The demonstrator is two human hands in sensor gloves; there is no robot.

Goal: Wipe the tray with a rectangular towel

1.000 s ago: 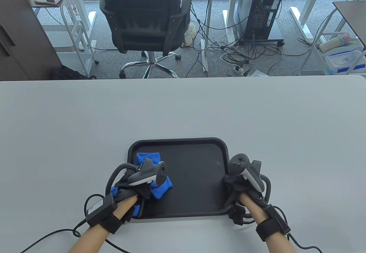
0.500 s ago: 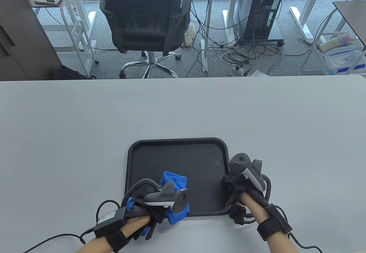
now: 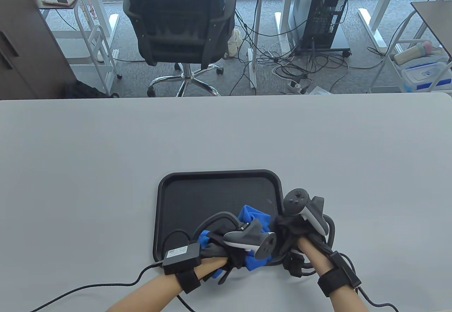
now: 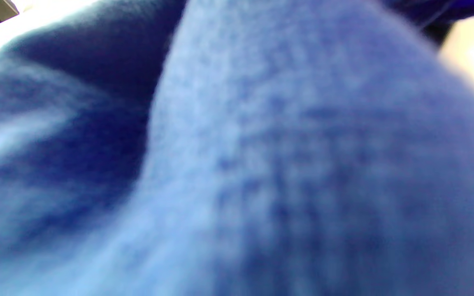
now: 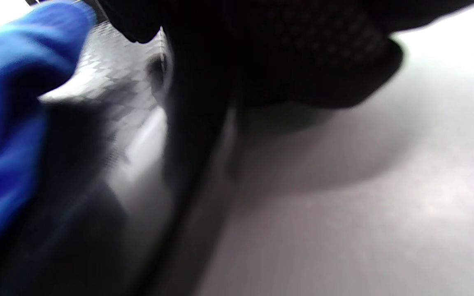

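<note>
Pressing down on a bunched blue towel (image 3: 257,220), the left hand (image 3: 229,250) lay over the near right part of the black tray (image 3: 212,192), toward five o'clock of the tray's floor. The towel bulged out at twelve o'clock of the hand and again at its five o'clock side, where a fold (image 3: 256,262) hung over the tray's near rim. How the left fingers closed on the cloth could not be told from the table view, as the tracker (image 3: 249,239) on the back of the hand covered them; the left wrist view showed only blurred blue towel (image 4: 286,164) filling the frame.

The right hand (image 3: 300,229) sat at the tray's right rim, at about four o'clock of the tray, its gloved fingers (image 3: 284,223) touching the edge. The right wrist view, blurred, showed the dark glove (image 5: 303,53) over the tray's rim (image 5: 191,135), with the grey table (image 5: 364,205) at three o'clock and the towel (image 5: 10,102) at nine o'clock. Whether those fingers pinched the rim or merely rested on it could not be told.

The tray lay flat on the grey table (image 3: 106,156), near its front edge.
</note>
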